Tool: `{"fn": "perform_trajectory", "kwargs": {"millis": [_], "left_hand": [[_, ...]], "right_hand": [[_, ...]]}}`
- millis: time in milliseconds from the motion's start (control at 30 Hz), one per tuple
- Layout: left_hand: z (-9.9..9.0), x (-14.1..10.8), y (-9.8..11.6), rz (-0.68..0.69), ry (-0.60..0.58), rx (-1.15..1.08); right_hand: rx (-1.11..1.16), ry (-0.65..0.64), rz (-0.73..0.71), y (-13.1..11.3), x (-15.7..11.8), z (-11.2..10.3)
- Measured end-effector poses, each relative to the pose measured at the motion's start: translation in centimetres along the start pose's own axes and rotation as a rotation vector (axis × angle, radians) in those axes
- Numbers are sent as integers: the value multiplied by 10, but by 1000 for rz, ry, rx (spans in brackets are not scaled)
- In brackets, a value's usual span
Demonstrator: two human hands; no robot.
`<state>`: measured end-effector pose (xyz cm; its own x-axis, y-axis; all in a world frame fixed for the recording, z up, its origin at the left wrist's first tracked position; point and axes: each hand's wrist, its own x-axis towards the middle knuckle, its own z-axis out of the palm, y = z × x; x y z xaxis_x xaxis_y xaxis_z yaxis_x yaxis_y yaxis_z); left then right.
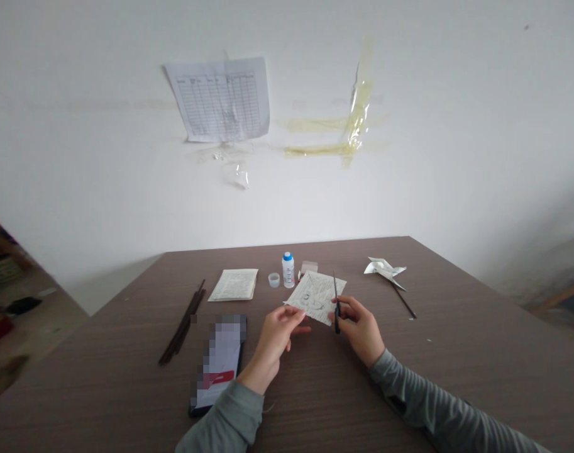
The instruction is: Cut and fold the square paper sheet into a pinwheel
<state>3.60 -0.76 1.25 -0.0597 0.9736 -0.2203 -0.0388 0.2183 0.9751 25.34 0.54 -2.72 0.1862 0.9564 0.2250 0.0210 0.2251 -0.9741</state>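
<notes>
My left hand point(281, 328) pinches the near left edge of a square printed paper point(317, 296) with dark drawn marks, held above the table. My right hand point(359, 324) is closed round the black handles of a pair of scissors point(337, 311), whose blades point up and away at the paper's right side. Whether the blades touch the paper I cannot tell. Just beyond the paper stands a white bottle with a blue cap point(288, 270), beside a small clear cup point(274, 280).
A paper stack point(234, 285), dark sticks point(183, 327) and a phone point(219, 365) lie on the left of the brown table point(287, 415). To the right lies a paper pinwheel on a stick point(385, 269). A small pale item point(309, 267) is behind the paper. The wall rises behind.
</notes>
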Motion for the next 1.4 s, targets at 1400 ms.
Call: {"fn": "perform_trajectory", "kwargs": {"millis": [1400], "left_hand": [[11,3,-15,107,-17,-68]], "right_hand": [[70,-16,55,-3,1,4]]}}
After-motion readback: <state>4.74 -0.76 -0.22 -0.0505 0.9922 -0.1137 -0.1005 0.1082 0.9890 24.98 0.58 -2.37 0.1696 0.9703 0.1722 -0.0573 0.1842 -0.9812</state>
